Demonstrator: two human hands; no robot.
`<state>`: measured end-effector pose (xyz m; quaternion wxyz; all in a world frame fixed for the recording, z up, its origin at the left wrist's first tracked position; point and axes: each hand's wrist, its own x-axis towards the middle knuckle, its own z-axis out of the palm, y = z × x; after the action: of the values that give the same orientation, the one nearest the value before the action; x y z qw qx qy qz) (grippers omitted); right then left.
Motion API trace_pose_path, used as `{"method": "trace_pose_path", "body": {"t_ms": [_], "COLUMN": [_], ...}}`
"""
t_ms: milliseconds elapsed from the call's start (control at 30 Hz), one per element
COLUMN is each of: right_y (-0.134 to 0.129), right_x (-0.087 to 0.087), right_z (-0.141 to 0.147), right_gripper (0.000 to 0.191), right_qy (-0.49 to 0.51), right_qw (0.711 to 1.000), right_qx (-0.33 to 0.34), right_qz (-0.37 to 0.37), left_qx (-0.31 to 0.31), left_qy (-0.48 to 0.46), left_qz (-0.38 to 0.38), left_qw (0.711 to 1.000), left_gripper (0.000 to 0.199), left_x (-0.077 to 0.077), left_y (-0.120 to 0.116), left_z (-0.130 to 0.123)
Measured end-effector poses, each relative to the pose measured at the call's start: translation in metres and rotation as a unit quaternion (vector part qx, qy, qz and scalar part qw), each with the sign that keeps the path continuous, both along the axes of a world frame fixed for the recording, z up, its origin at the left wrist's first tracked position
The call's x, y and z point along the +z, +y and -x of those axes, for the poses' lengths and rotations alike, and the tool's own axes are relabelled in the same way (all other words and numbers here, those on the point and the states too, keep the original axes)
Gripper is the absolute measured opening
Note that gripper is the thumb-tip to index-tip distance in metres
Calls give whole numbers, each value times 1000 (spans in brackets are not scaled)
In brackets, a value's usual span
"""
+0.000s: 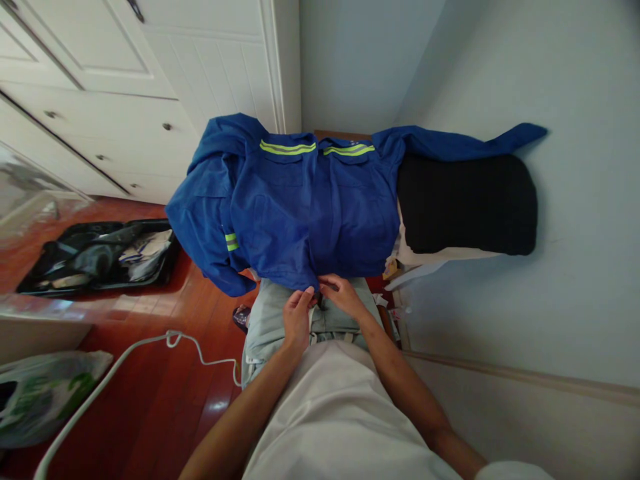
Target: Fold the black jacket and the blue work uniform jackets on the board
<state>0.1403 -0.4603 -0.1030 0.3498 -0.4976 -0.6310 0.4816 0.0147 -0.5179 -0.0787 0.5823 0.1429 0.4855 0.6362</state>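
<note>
A blue work jacket (280, 207) with yellow-and-silver reflective strips lies spread face up in front of me, its front closure running toward me. The sleeve on the right stretches out along the back, while the one on the left bends down over the side. At the bottom hem, near the closure, my left hand (299, 317) pinches the jacket's edge between thumb and fingers. Close beside it, my right hand (345, 299) has its fingers bent onto the same hem, also gripping the cloth. The small part between the fingertips is too fine to make out.
Right of the jacket sits a black cloth-covered pad (470, 207) against the wall (575, 267). White cabinets (115, 120) stand at the back left. An open suitcase (100, 257), a white cord (135, 347) and a plastic bag (55, 393) lie on the left.
</note>
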Motion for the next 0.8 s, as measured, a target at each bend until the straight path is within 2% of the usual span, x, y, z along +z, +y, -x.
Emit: {"method": "trace_pose_path", "body": {"t_ms": [233,333,500,667,800], "right_y": [-4,-6,-5,-6,-7], "right_x": [3,0,-3,0,2], "right_z": [7,8,8,18,27], "right_gripper": [23,25,37,23,28], "right_qy": [-15,1,1,-12,22], "right_qw": [999,999,996,996,994], "right_qx": [-8,-8,-38,-57,-80], "right_qz": [-27,-42,-76,-72,-66], "left_qx": [-21,-41,-62,-77,-82], "left_qy": [14,-8,-43,-12,-3], "left_qz": [-13,-19,-29,-31,-46], "left_qw": [1000,999,997,996,996], "left_gripper": [31,32,27,23,17], "left_x": [-1,0,4,5,9], "left_y": [1,1,2,3,3], "left_z": [4,8,16,23,25]}}
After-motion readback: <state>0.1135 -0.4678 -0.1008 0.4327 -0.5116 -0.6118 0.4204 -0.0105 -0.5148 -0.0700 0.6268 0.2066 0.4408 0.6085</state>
